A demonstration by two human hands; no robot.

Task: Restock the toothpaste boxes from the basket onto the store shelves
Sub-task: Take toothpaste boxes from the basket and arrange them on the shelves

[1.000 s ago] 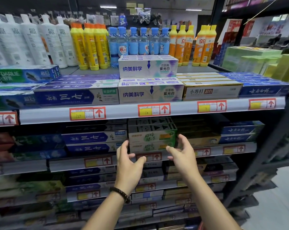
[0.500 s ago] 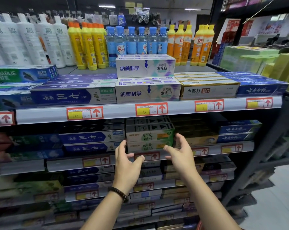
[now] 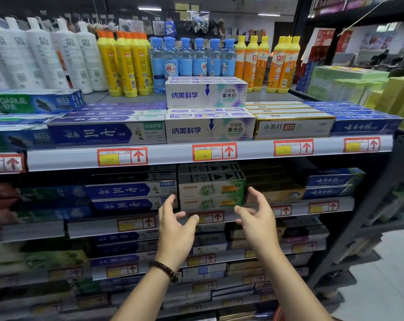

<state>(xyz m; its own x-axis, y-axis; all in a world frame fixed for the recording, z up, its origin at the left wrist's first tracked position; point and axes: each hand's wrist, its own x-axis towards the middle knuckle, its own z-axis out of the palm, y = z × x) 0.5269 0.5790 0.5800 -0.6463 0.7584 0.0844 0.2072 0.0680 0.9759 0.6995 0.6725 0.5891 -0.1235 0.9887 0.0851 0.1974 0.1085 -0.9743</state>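
Head view is showing little change over the last second: both hands are still hovering before the second shelf [image 3: 89, 228], barely shifting. Left hand [image 3: 175, 230] is hanging released, fingers loosely spread, fingertips just beside the left end of the green boxes [image 3: 211, 193]. Right hand [image 3: 257, 216] is likewise released, fingertips near the stack's right end, holding nothing. Whether either is touching cardboard, I cannot tell. Green boxes are sitting two high at the shelf front, just right of the blue boxes [image 3: 129, 196]. That is suggesting this stack is already placed and only being squared up. Any next box is probably waiting in the basket, which is not plainly showing, bar a reddish rim [image 3: 277, 314] at the bottom edge.
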